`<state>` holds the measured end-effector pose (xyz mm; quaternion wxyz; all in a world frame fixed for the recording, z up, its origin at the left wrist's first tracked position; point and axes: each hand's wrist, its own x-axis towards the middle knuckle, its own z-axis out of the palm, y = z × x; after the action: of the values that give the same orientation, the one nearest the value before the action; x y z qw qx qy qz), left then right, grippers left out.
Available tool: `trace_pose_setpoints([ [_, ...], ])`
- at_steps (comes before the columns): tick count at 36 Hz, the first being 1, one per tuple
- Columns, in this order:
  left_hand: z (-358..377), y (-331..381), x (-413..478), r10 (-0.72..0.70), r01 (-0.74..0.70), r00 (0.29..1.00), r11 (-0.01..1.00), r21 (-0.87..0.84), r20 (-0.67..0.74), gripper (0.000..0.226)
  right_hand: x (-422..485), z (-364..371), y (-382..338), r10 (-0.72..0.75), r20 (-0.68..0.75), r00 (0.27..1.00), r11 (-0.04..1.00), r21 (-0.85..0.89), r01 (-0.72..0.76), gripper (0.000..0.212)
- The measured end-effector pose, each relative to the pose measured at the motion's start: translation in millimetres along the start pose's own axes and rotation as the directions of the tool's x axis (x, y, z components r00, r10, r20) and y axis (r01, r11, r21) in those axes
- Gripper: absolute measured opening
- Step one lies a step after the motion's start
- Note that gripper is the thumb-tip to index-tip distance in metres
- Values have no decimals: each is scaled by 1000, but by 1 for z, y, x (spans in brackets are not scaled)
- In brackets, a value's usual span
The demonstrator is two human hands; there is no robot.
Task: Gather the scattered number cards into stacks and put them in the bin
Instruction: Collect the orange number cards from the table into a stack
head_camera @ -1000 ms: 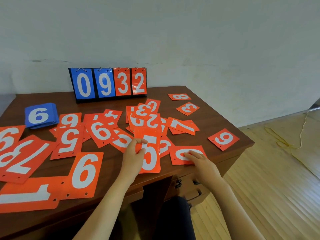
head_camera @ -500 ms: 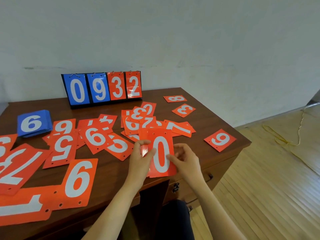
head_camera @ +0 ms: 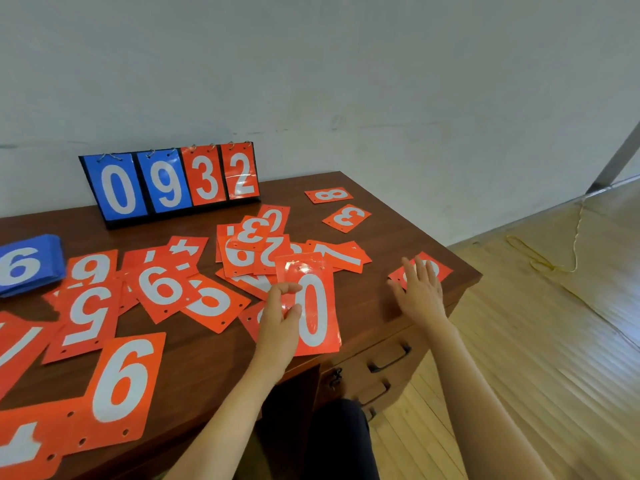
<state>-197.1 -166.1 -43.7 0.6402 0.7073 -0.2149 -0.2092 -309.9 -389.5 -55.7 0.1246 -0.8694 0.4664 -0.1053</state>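
Observation:
Orange number cards lie scattered over a brown wooden desk [head_camera: 374, 306]. My left hand [head_camera: 280, 320] pinches a small stack of orange cards [head_camera: 313, 306] with a white 0 on top, held just above the desk's front edge. My right hand [head_camera: 420, 292] is spread flat, fingers straight, over a lone orange card [head_camera: 441, 268] near the desk's right edge. More cards sit in a loose pile [head_camera: 263, 247] at the middle, with an 8 card [head_camera: 329, 195] and a 3 card [head_camera: 347, 218] further back. No bin is in view.
A flip scoreboard [head_camera: 171, 183] reading 0932 stands at the back by the wall. A blue card stack [head_camera: 29, 263] lies at the left. Desk drawers with handles [head_camera: 388, 362] face me. A yellow cord [head_camera: 554, 258] lies on the wooden floor at the right.
My right hand picked up the 0 card, put it on the stack in my left hand, let go and moved right to the lone card near the desk's edge.

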Motion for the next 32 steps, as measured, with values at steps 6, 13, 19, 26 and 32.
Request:
trace_pose_setpoints([
  [6, 0, -1, 1, 8, -8, 1000, 1000, -7, -18, 17, -14, 11, 20, -1, 111, 994, 995, -100, 12, 58],
  [13, -2, 2, -2, -21, 21, 999, 1000, -6, -29, 18, -46, 1, 1, -107, 225, 968, 988, -90, 129, 64],
  [19, -10, 2, -8, -1, 1, 999, 1000, -15, -44, 20, -59, 13, -7, -206, -44, 978, 966, -171, 196, 40],
  [26, -20, 3, -10, -11, 5, 996, 998, -64, -84, 25, -81, -25, -42, -96, -285, 954, 762, 596, 255, 17],
  [32, -24, 2, -10, 16, -27, 989, 997, -71, -149, 30, -86, -51, -81, 5, -139, 990, 363, 923, 128, 4],
])
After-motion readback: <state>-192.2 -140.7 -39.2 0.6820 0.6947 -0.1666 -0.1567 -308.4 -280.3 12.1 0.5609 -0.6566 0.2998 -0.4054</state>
